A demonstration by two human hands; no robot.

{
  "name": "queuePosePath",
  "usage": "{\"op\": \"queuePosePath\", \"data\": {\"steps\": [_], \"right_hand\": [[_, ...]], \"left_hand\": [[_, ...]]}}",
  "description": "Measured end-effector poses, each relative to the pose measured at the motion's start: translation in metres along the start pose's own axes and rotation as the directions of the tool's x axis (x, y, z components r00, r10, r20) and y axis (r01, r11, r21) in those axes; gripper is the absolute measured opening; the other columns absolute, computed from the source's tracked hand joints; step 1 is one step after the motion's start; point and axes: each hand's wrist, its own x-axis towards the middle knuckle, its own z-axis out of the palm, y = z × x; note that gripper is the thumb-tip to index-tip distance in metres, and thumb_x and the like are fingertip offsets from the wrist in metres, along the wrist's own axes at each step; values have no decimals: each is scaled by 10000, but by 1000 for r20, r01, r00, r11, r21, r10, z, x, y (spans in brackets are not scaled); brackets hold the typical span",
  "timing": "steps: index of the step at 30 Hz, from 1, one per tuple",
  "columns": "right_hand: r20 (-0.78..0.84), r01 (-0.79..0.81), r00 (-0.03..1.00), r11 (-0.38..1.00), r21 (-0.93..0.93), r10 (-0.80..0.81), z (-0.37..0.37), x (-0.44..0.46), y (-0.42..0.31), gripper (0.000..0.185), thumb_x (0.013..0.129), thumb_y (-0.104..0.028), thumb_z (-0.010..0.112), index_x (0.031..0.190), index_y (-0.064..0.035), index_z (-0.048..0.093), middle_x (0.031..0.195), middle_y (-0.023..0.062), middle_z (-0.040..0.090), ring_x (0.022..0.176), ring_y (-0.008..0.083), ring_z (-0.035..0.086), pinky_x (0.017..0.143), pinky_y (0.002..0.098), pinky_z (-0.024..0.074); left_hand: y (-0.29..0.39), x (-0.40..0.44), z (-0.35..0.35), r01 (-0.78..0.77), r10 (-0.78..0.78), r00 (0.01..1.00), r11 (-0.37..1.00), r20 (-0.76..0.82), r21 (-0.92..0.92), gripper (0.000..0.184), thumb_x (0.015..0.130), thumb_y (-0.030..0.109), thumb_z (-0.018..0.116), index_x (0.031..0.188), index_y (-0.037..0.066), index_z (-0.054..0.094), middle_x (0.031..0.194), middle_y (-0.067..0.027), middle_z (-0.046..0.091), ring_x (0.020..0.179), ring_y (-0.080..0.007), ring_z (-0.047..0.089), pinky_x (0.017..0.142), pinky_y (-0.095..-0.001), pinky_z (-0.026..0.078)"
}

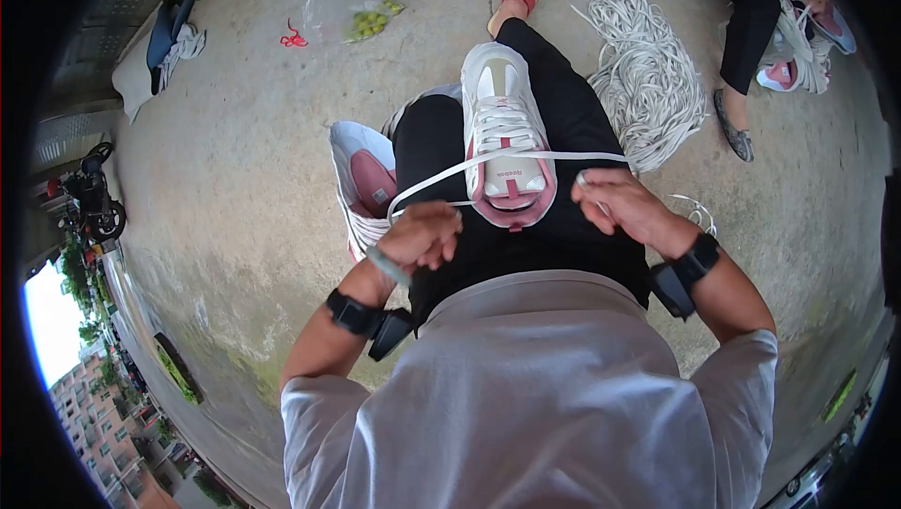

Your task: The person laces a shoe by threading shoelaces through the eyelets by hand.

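Observation:
A white and pink shoe (511,148) rests on my black-trousered thighs, its toe pointing away from me. White lace (504,124) crosses its front, and long lace ends run out to both sides above the tongue. On the left, my left hand (427,232) is curled beside the shoe, near the looping lace end; what its fingers hold is blurred. My right hand (624,206) is to the right of the shoe, thumb and fingers bent near the other lace end, and its grip is hard to make out.
An open bag (359,157) with pink shoe parts stands by my left leg. A heap of white laces (648,77) lies right of my legs. At the upper right sits another person (751,16) with laces and shoes. Green fruit (368,25) lies in a plastic bag.

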Motion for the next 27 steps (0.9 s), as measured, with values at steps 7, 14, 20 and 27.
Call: {"op": "queuePosePath", "data": {"steps": [7,14,20,27], "right_hand": [[-183,182,960,970,-163,-211,12,51,-33,188,860,-215,534,944,-80,635,812,-21,600,723,43,528,618,208,426],[-312,378,865,919,-109,-393,9,53,-16,173,811,-175,616,936,-60,650,713,-27,583,571,28,466,486,163,355],[-419,474,807,879,39,-416,23,54,-8,97,797,-93,615,866,-28,638,679,-3,589,553,33,528,471,155,429],[-429,554,763,831,50,-483,26,57,-2,88,799,-75,608,864,-16,618,666,1,587,570,43,550,514,162,447]], "left_hand": [[56,70,-17,-523,474,850,809,-229,-268,192,868,158,462,950,-9,510,651,-72,575,449,-107,507,451,-211,432],[36,53,-8,-555,476,808,813,-346,-177,150,865,172,516,881,32,568,666,-23,565,483,-80,472,476,-217,406],[9,50,8,-565,436,814,746,-384,-353,62,813,104,594,812,44,613,649,-11,594,417,-43,437,364,-173,317],[10,54,19,-510,407,860,681,-306,-525,69,827,85,565,810,25,593,669,-62,620,481,-108,568,414,-202,454]]}}
